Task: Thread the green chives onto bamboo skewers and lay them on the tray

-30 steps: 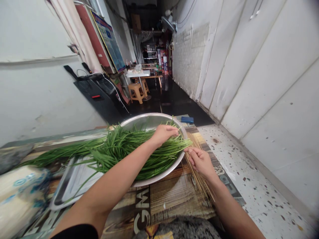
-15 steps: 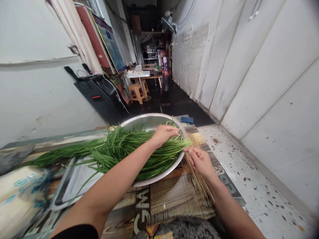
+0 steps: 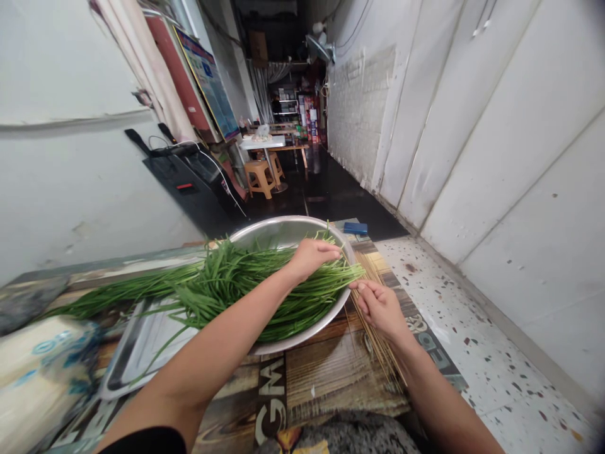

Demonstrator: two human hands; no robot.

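Observation:
A heap of green garlic chives [image 3: 246, 277] fills a wide steel bowl [image 3: 278, 345], pale stem ends pointing right and leaves spilling over the left rim. Above the stems near the far right rim, my left hand [image 3: 312, 255] is closed, its fingertips pinched at thin chive stalks. Just outside the right rim, my right hand [image 3: 378, 306] is closed in a pinch, its fingertips close to the stem ends. What it pinches, if anything, is too small to make out. Several thin bamboo skewers [image 3: 378, 343] lie on the table beside the bowl, partly under my right hand.
On the wood-patterned table [image 3: 326, 378], a metal tray [image 3: 127, 359] sits left of the bowl, with a plastic-wrapped white bundle [image 3: 42, 372] beside it. A blue box [image 3: 355, 228] lies beyond the bowl. Farther off are stools [image 3: 259, 178] and a white table [image 3: 262, 143].
Both hands keep almost the same pose and place. The view has shifted very slightly; the chives and bowl look unchanged.

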